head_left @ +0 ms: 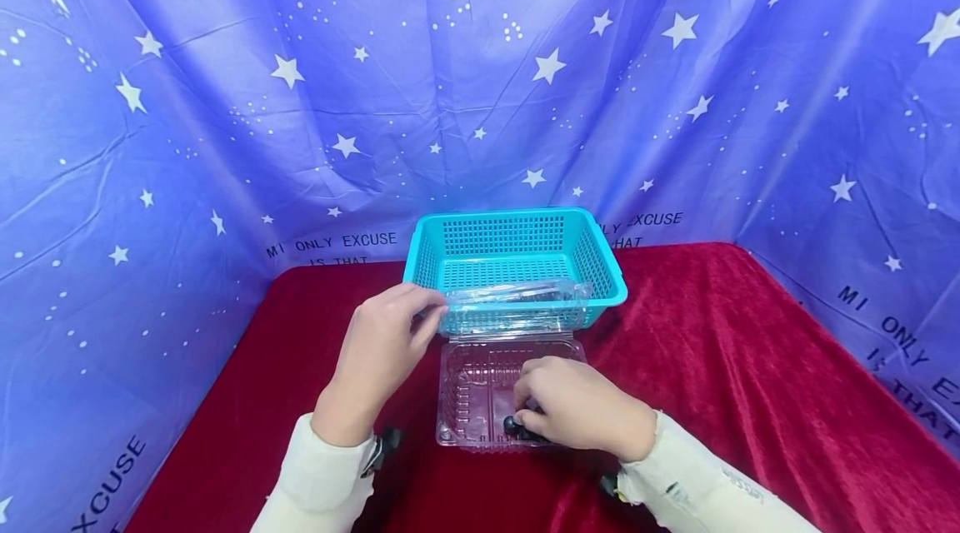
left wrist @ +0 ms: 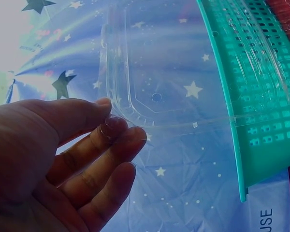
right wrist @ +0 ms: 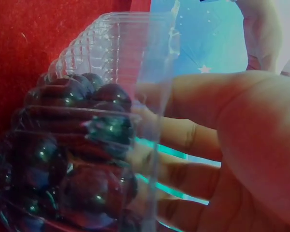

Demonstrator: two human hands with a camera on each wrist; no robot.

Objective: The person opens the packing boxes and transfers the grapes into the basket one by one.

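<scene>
A clear plastic clamshell box lies with its lid raised at the back, against the basket's front. My left hand pinches the lid's left corner between thumb and fingertips, as the left wrist view shows around the lid's rim. Inside the box's right half, my right hand reaches down with bent fingers round dark, glossy grapes. Its thumb and fingertips meet them behind the clear wall in the right wrist view. From the head, most of the grapes are hidden under that hand.
A turquoise perforated basket stands directly behind the box. Dark red velvet cloth covers the table. A blue curtain with white stars hangs round the back and sides.
</scene>
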